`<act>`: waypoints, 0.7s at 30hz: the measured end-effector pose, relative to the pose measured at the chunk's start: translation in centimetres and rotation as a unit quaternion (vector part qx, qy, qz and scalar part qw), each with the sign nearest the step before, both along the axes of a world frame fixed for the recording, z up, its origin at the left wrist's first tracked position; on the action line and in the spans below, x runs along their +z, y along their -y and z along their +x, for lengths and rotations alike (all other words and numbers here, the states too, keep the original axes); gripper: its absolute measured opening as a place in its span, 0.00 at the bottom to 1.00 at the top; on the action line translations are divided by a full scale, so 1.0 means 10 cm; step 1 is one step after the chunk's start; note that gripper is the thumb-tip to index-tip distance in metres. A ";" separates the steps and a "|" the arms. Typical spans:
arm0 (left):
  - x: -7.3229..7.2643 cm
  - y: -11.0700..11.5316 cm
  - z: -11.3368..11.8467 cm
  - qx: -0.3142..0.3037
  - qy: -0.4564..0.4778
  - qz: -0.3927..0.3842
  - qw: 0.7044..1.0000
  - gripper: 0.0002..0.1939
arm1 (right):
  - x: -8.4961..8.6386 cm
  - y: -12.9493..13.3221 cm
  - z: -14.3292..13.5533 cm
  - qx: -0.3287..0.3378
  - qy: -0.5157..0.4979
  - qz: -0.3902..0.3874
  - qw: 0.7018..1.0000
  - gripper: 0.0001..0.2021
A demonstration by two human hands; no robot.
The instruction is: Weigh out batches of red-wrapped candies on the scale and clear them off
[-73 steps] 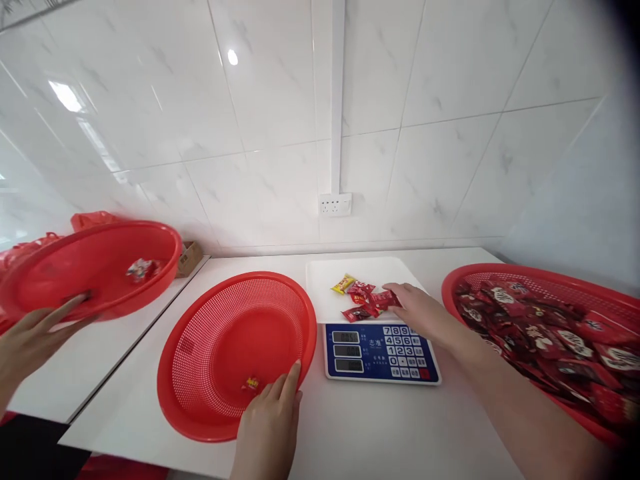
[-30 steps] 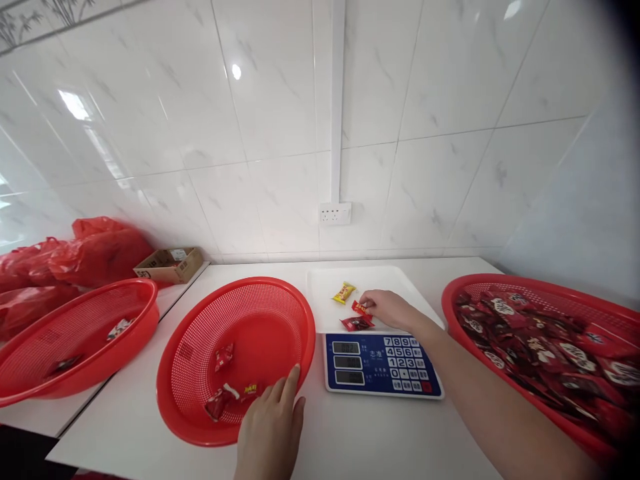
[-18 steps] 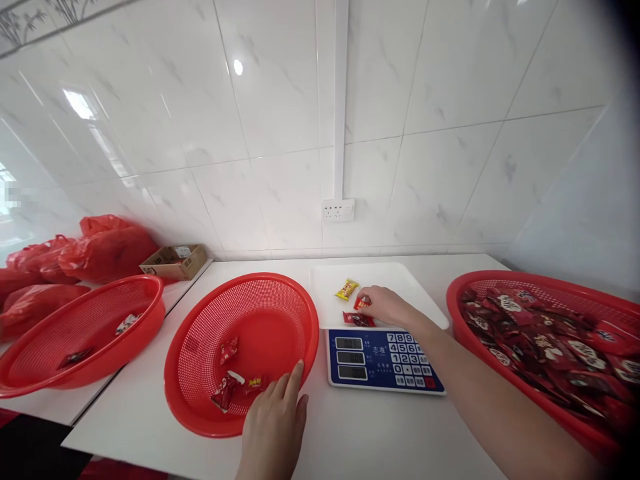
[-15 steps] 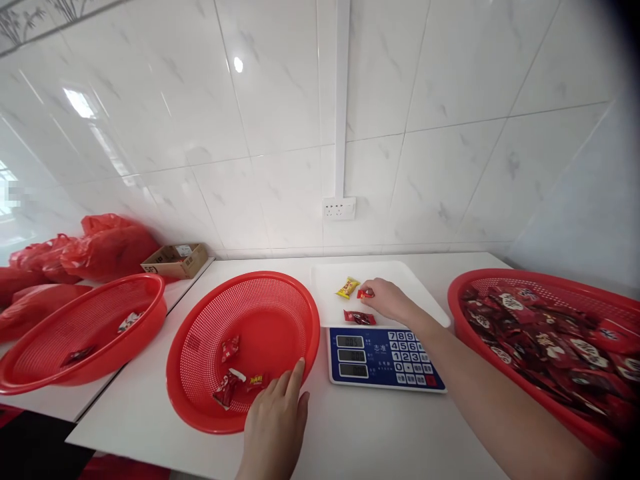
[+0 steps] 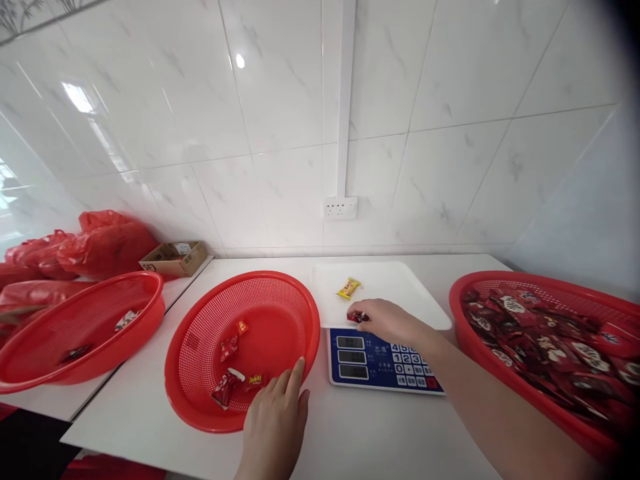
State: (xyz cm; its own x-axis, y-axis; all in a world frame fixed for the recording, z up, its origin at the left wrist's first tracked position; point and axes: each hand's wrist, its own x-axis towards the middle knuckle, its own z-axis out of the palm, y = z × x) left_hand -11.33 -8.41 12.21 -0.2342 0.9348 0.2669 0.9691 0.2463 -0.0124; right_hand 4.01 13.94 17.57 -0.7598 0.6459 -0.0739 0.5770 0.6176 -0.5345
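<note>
My right hand [image 5: 383, 320] pinches a dark red wrapped candy [image 5: 357, 317] at the front of the white scale pan [image 5: 400, 287]. Behind it on the pan lies a yellow candy [image 5: 349, 288]. The blue keypad and display panel [image 5: 379, 358] is partly covered by my right hand and forearm. My left hand [image 5: 280, 413] rests on the near right rim of the middle red basket [image 5: 200, 320], fingers stretched out and holding nothing. Inside that basket are several candies, among them a small red one [image 5: 243, 327] and a yellow-and-red one [image 5: 255, 381] near my fingers.
At the right stands a red basket [image 5: 460, 287] heaped with dark red candies. Another red basket [image 5: 115, 340] at the left holds a few pieces. Red plastic bags [image 5: 110, 243] and an open cardboard box [image 5: 175, 259] are behind it. A wall socket [image 5: 341, 208] is above the table.
A small red candy has gone from the pan, and one now lies in the middle basket. My right hand has moved nearer and taken hold of the dark red candy. My left hand has stayed put.
</note>
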 end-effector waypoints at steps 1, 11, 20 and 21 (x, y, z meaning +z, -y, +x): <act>0.00 -0.01 0.00 -0.002 0.000 0.003 1.000 0.20 | 0.02 0.01 -0.02 -0.003 -0.010 -0.001 1.000 0.10; 0.06 -0.05 -0.02 0.022 0.030 -0.013 0.999 0.20 | 0.09 -0.21 -0.40 -0.006 -0.088 0.089 0.992 0.24; 0.13 -0.07 -0.03 0.047 0.051 -0.049 0.996 0.20 | -0.18 -0.46 -0.28 -0.073 -0.036 0.075 0.994 0.16; 0.13 -0.08 -0.03 0.050 0.052 -0.051 0.996 0.20 | -0.13 -0.39 -0.31 -0.075 -0.047 0.069 0.994 0.18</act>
